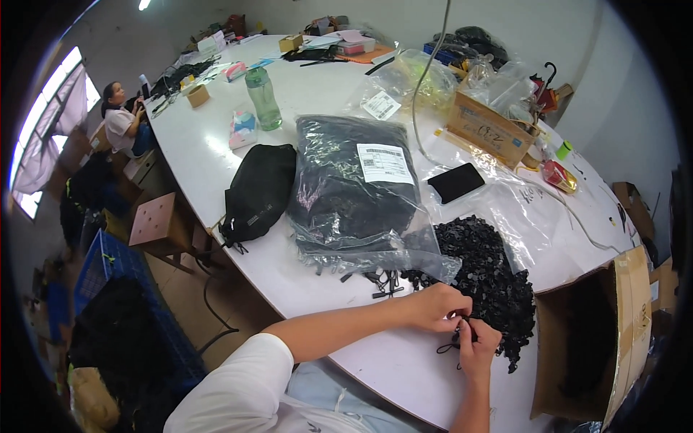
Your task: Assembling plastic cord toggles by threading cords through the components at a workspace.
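Note:
Close together at the near edge of a heap of small black plastic pieces (480, 252), my left hand (435, 307) and my right hand (479, 342) meet with fingers pinched. Between the fingertips is a small dark part, mostly hidden. A thin black cord (447, 348) loops out below it, beside my right hand. Several black cord ends with narrow tips (388, 283) lie loose to the left of the heap. Behind my left hand is a large clear plastic bag of black goods (354, 195) with a white label.
A black drawstring pouch (261, 191), green bottle (263, 99) and black phone (456, 183) are on the white table (317, 303). At right stands an open cardboard box (628, 325); another carton (487, 130) holds plastic bags. A cable hangs over the table. Another person (121, 123) sits far left.

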Demonstrator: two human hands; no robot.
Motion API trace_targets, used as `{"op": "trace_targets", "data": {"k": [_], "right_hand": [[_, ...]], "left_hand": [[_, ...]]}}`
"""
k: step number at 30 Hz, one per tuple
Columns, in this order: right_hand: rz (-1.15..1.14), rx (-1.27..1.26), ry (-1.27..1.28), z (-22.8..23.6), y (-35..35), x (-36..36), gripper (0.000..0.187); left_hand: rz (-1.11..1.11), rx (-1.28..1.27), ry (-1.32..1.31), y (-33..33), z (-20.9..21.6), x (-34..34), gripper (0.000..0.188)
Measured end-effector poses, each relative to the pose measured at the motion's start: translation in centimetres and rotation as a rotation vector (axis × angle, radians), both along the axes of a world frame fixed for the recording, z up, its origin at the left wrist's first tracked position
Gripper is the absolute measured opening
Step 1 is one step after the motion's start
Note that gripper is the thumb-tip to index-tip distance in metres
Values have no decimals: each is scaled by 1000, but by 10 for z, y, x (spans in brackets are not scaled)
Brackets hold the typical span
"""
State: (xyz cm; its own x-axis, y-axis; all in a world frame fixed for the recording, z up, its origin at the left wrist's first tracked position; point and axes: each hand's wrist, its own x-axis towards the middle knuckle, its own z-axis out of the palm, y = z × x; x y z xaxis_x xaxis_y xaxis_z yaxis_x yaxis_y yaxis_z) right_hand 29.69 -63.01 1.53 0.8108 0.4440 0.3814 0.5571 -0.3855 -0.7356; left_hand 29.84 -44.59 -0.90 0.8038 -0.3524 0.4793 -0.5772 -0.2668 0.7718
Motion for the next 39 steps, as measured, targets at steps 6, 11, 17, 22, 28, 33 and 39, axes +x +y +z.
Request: {"op": "trace_targets", "data": {"k": [6, 11, 17, 22, 28, 33, 39], "right_hand": [[-23, -15, -89, -4, 1, -3, 8], [-49, -12, -116, -4, -1, -2, 9], [-35, 9, -85, -3, 1, -1, 11], [-26, 36, -6, -10, -3, 2, 17], [49, 45, 37, -7, -10, -7, 25], [-24, 68, 55, -6, -23, 1, 14], [83, 104, 139, 0, -3, 14, 11]], "left_hand": [[69, -12, -114, -3, -3, -1, 13], [111, -20, -117, -1, -2, -1, 11], [193, 98, -251, -2, -6, 1, 11], [205, 75, -236, -1, -4, -1, 11], [222, -1, -209, 13, 5, -6, 12], [10, -141, -157, -9, 12, 2, 13], [82, -49, -188, 8, 14, 6, 16]]}}
